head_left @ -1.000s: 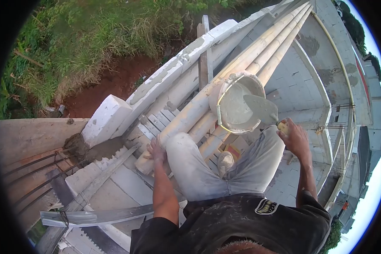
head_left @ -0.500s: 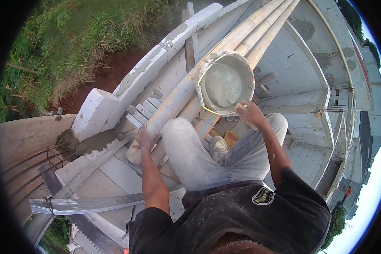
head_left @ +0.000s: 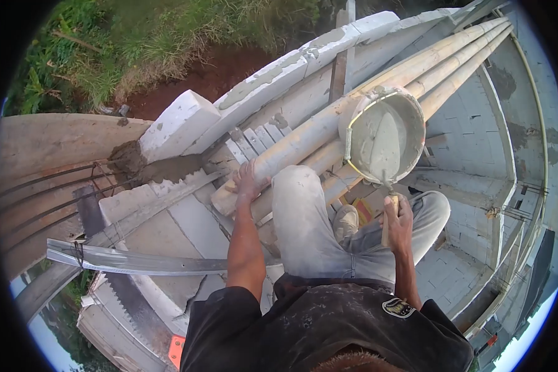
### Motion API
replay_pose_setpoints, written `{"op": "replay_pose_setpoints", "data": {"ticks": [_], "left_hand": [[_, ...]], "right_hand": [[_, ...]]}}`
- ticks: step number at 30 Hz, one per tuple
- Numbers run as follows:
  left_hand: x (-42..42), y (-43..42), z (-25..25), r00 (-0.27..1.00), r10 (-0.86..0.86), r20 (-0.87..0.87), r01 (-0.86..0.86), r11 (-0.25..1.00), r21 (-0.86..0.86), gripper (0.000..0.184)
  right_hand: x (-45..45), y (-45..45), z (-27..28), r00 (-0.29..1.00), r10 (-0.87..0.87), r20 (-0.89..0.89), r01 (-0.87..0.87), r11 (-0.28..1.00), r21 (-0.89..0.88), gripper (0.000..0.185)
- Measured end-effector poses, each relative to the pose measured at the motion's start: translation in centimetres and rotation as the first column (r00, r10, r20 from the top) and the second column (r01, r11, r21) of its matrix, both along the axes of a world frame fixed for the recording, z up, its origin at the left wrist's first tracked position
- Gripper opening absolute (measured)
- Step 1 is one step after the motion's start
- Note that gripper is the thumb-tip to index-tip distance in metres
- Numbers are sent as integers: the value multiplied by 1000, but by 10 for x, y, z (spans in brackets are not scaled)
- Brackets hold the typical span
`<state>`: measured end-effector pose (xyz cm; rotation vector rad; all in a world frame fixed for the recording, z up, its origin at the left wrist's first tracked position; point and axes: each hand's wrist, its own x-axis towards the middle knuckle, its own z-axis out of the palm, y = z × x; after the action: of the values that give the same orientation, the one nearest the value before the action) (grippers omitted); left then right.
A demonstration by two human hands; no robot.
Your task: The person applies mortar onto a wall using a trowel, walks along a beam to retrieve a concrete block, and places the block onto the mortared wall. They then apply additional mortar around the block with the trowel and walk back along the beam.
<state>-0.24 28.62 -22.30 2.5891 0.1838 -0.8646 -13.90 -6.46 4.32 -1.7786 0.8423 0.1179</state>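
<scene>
My right hand (head_left: 399, 218) is wrapped round the wooden handle of a trowel (head_left: 385, 149), whose mortar-coated blade lies over the opening of a bucket (head_left: 417, 105). Wet grey mortar (head_left: 399, 131) shows inside the bucket, which rests on long bamboo poles (head_left: 316, 131). Near the poles' lower end, my left hand (head_left: 245, 180) lies on the outermost one with its fingers spread. My bent knees are just below the bucket.
White blocks (head_left: 178, 126) line the wall's edge, with mortar (head_left: 167, 167) beside the near one. Steel bars (head_left: 43, 181) stick out at left. A metal channel (head_left: 149, 263) and a toothed saw (head_left: 136, 307) lie lower left. Grass and soil drop away beyond the wall.
The trowel dipped into the bucket and is now up at its opening, blade pointing away. My right hand has drawn back toward my knee. My left hand stays on the pole; the view shifted.
</scene>
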Motion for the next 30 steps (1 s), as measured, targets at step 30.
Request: {"op": "replay_pose_setpoints", "data": {"ticks": [30], "left_hand": [[-70,38,-9,1000,-6,-27,5,999,-46,89]], "right_hand": [[137,290,-81,922,343,179,-370,917,150,52]]}}
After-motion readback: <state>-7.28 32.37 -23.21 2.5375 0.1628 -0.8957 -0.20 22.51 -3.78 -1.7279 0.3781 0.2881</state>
